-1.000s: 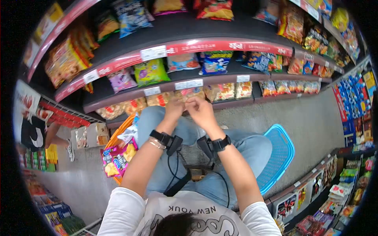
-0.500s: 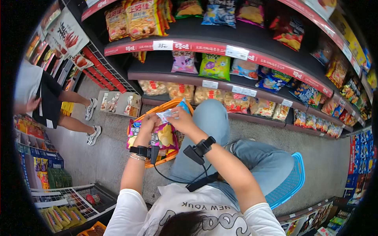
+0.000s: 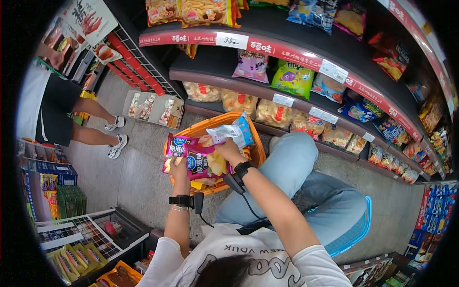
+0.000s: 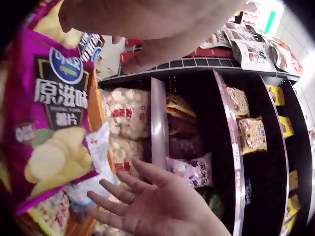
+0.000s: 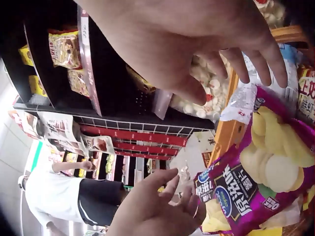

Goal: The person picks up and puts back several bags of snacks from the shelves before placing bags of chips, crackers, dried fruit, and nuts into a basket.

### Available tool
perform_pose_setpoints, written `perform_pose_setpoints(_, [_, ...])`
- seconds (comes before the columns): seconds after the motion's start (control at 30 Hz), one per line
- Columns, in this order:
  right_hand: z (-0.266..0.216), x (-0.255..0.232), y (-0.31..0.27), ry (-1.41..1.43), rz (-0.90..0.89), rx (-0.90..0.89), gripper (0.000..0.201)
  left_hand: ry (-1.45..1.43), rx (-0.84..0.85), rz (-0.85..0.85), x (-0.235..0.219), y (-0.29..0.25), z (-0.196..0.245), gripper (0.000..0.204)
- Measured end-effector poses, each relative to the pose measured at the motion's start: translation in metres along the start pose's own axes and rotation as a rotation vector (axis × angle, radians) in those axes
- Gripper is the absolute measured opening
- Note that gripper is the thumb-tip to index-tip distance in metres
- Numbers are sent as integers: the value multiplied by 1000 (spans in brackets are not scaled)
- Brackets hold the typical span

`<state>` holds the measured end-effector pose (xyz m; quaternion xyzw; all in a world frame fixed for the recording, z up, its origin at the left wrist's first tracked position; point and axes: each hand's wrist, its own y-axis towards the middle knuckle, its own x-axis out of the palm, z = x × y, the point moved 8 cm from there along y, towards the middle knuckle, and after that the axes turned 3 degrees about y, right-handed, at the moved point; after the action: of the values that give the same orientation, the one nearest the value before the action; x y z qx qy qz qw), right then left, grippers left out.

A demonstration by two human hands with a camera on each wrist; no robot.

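Observation:
Over an orange basket (image 3: 261, 152), the left hand (image 3: 179, 171) is at the left edge of a purple chip bag (image 3: 205, 160); whether it touches the bag is unclear. Its fingers look loosely bent in the right wrist view (image 5: 157, 209). Above the same bag's right part is the right hand (image 3: 230, 152), with spread fingers in the left wrist view (image 4: 152, 204) and nothing held. A second purple bag (image 3: 176, 143) overlaps the first. Behind the right hand, a blue and silver packet (image 3: 239, 131) lies in the basket.
Snack shelves (image 3: 210, 79) curve around the front and right. Beside the right leg, a blue basket (image 3: 367, 220) stands partly hidden. A person in black shorts (image 3: 57, 110) stands at left, near a white box (image 3: 162, 110). A wire rack (image 3: 95, 234) is at lower left.
The view has swung left. Both hands have moved from before the shelf to the orange basket. The blue and silver packet, between the hands half a second ago, now lies free of them.

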<state>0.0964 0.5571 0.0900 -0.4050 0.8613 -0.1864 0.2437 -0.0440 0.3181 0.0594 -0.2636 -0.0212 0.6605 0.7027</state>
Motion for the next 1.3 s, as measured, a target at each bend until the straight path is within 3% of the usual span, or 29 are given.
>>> perform_pose_setpoints(0.03, [9, 7, 3, 45, -29, 30, 69, 3, -61, -29, -5, -6, -6, 62])
perform_pose_setpoints(0.13, [15, 13, 4, -162, -59, 1, 75, -182, -244, -148, 1, -30, -7, 66])
perform_pose_setpoints(0.17, [19, 11, 3, -113, -30, 49, 77, -140, -237, -158, 4, -41, 2, 66])
perform_pose_setpoints(0.27, [33, 8, 6, 61, 43, 168, 83, -130, -169, -355, 20, 1, -45, 61])
perform_pose_setpoints(0.37, [56, 7, 16, 163, 105, 201, 85, -204, -290, -556, 40, -14, -38, 30])
perform_pose_setpoints(0.4, [52, 2, 9, 196, 81, 229, 88, -250, -315, -626, 44, -25, -25, 23])
perform_pose_setpoints(0.53, [37, -5, 9, 180, 141, 124, 94, -55, -225, -563, 31, -52, 30, 10])
perform_pose_setpoints(0.7, [-23, -45, -34, 408, 143, -60, 95, -156, -15, -582, 29, -84, 99, 23])
perform_pose_setpoints(0.83, [-65, -83, -65, 777, 22, -112, 85, -289, 79, -599, 53, -81, 127, 38])
perform_pose_setpoints(0.93, [-103, -113, -97, 959, -194, -277, 59, -325, 82, -700, 73, -129, 187, 35])
perform_pose_setpoints(0.97, [-103, -126, -98, 947, -150, -338, 49, -303, 145, -746, 82, -139, 203, 31])
perform_pose_setpoints(1.0, [-111, -141, -113, 933, -135, -346, 64, -331, 177, -753, 90, -151, 219, 30])
perform_pose_setpoints(1.07, [-123, -172, -129, 857, -59, -570, 70, -309, 286, -840, 108, -165, 244, 30])
perform_pose_setpoints(1.2, [-125, -228, -163, 824, 79, -686, 77, -316, 343, -984, 143, -218, 291, 38])
perform_pose_setpoints(1.23, [-125, -241, -167, 826, 115, -707, 76, -323, 461, -958, 149, -230, 307, 43])
perform_pose_setpoints(1.27, [-122, -254, -176, 887, 164, -715, 67, -330, 577, -929, 154, -242, 320, 48])
perform_pose_setpoints(1.3, [-116, -263, -180, 958, 168, -677, 61, -366, 543, -980, 162, -256, 328, 58])
